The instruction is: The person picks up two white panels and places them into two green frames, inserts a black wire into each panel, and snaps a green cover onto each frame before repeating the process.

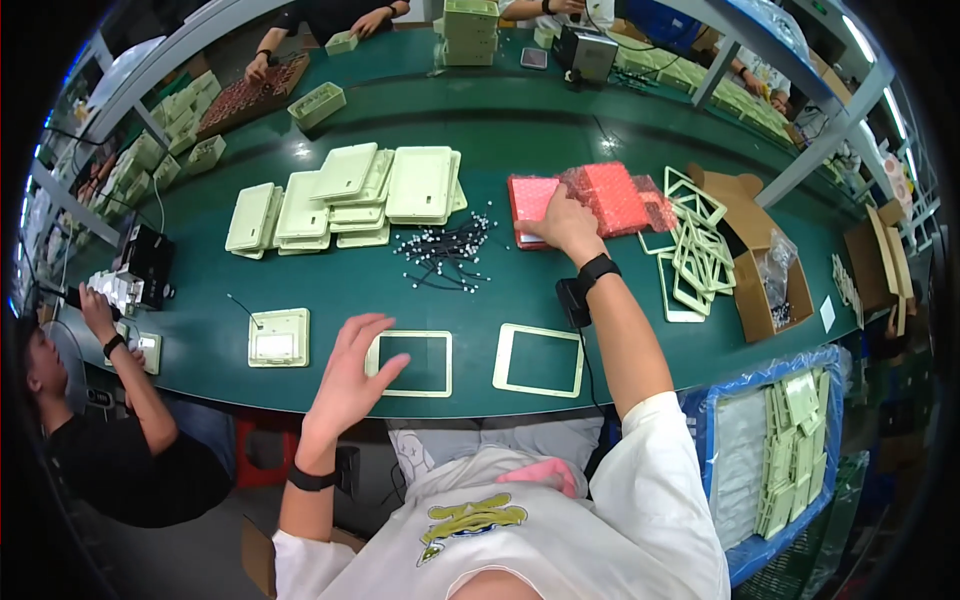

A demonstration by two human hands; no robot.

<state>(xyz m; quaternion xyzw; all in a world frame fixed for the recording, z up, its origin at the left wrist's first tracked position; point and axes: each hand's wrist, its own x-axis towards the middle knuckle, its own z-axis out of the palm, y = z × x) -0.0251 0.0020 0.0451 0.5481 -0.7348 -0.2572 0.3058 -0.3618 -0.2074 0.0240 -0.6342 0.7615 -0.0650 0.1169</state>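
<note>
My left hand [352, 372] is open, fingers spread and thumb apart, over the left side of a pale green rectangular frame [448, 365]. A second such frame [540, 390] lies to its right near the table's front edge. My right hand [568, 222] reaches to a stack of flat pink-red panels [527, 200], its thumb at the lower edge and fingers on top; the fingertips are partly hidden. Red bubble wrap [612, 197] lies against that stack. Left of my left hand sits a pale green housing [279, 338] with a dark wire sticking out.
Stacked green housings [345, 210] and a pile of black wires with white ends [445, 250] lie mid-table. Loose frames [695, 255] lie beside a cardboard box [765, 290]. A blue-lined crate [735, 450] stands right. A co-worker [130, 430] sits left; others work across the table.
</note>
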